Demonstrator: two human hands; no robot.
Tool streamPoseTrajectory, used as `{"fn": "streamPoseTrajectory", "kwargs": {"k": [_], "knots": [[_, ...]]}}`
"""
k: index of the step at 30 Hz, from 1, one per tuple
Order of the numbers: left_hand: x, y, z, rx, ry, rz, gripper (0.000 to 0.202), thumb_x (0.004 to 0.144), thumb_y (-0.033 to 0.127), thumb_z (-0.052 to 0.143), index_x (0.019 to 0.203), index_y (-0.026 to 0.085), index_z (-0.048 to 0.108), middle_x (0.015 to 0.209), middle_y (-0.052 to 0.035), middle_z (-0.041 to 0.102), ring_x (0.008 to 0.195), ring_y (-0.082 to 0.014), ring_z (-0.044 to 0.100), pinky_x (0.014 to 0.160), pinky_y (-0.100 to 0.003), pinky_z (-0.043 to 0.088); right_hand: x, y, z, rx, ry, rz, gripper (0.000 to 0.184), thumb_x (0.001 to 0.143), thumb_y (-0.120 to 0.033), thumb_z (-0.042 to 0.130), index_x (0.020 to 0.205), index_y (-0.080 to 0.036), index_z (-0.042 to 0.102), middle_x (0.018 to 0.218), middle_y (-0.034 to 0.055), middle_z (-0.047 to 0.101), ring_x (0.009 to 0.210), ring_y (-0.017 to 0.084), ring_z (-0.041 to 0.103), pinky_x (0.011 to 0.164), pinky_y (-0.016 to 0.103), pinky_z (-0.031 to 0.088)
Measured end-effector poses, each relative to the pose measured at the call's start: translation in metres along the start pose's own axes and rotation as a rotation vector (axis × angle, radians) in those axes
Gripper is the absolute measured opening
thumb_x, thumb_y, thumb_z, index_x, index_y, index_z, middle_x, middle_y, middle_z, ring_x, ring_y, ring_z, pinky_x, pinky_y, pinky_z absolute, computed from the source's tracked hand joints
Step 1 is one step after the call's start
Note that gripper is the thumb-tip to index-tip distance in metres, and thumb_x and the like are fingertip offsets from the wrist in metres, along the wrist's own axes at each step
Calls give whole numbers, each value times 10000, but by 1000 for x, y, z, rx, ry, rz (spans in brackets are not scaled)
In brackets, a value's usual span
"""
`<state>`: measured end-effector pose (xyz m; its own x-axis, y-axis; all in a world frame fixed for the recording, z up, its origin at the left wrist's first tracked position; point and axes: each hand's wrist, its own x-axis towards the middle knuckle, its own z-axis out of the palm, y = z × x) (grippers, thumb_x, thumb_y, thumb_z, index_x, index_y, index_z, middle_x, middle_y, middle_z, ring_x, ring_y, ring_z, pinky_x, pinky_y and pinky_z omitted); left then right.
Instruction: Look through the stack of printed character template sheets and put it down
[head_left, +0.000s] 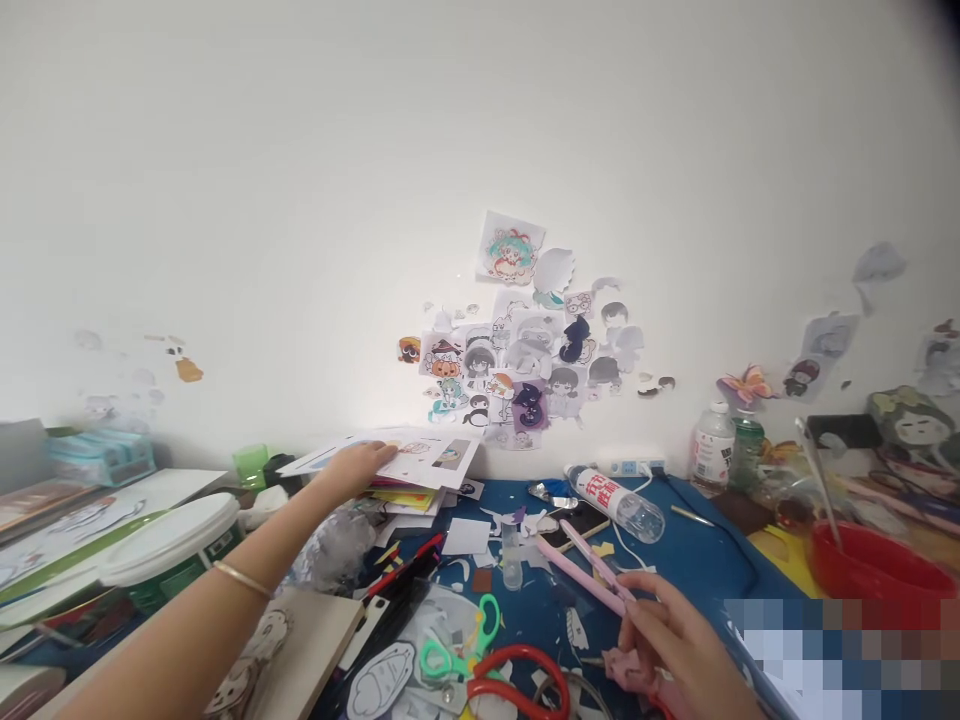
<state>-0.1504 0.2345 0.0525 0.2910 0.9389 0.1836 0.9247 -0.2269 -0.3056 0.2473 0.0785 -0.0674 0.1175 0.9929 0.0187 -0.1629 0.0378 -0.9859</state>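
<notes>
My left hand [364, 465] reaches forward and lies on top of a stack of printed paper sheets [420, 452] by the wall, its fingers resting on the uppermost sheet. Colored papers stick out beneath that sheet. At the lower right, my right hand [660, 625] pinches a pink tool with two long arms [581, 570]; its arms spread apart away from my fingers, and its exact kind is unclear. Below that hand is a pink figure-shaped item [630, 668]. Red-handled scissors [525, 670] and green-handled scissors [457, 655] lie nearer the front.
A plastic bottle [615, 500] lies on the blue table [675, 550] before a power strip [637, 467]. Paper scraps litter the middle. A white-lidded tub [176, 540] stands left, a red bowl [862, 565] right. Cutout drawings [525, 350] cover part of the wall.
</notes>
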Motion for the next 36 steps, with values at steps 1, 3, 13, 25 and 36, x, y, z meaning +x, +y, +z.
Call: {"fn": "streamPoseTrajectory", "kwargs": {"k": [1,3,13,25,36], "knots": [[2,3,3,-1,5,0,389,871,290,545,1239,186,473,1233,-98,542,1031,-241,576,841,-455,494,0,0,0,-1,-4,-3,440,653,-528,648,913,-189,543,480,-27,577,361,81,426,385,199,344],[2,7,8,-4,8,25,418,869,290,547,1264,196,448,1255,-100,526,1037,-245,572,834,-454,498,0,1,-1,-5,-16,-12,443,659,-535,643,911,-186,539,487,-23,580,367,81,423,386,197,344],[-20,2,10,-44,37,122,727,705,385,631,1361,225,364,1377,-142,456,1179,-343,483,912,-463,440,-3,-6,1,-21,-10,10,450,660,-533,640,925,-184,536,494,-31,576,379,84,428,400,204,349],[-2,0,19,-47,-8,67,519,830,353,584,1296,204,410,1299,-114,487,1092,-272,533,855,-463,475,-3,-5,-3,-40,-61,29,463,662,-542,642,943,-186,550,545,-24,591,429,108,457,449,237,377],[-27,5,13,-41,22,61,765,669,330,682,1353,175,376,1405,-193,409,1257,-370,392,975,-484,374,-2,-2,2,-26,-26,-1,394,664,-505,642,882,-192,542,490,-31,574,362,88,415,392,218,332]]}}
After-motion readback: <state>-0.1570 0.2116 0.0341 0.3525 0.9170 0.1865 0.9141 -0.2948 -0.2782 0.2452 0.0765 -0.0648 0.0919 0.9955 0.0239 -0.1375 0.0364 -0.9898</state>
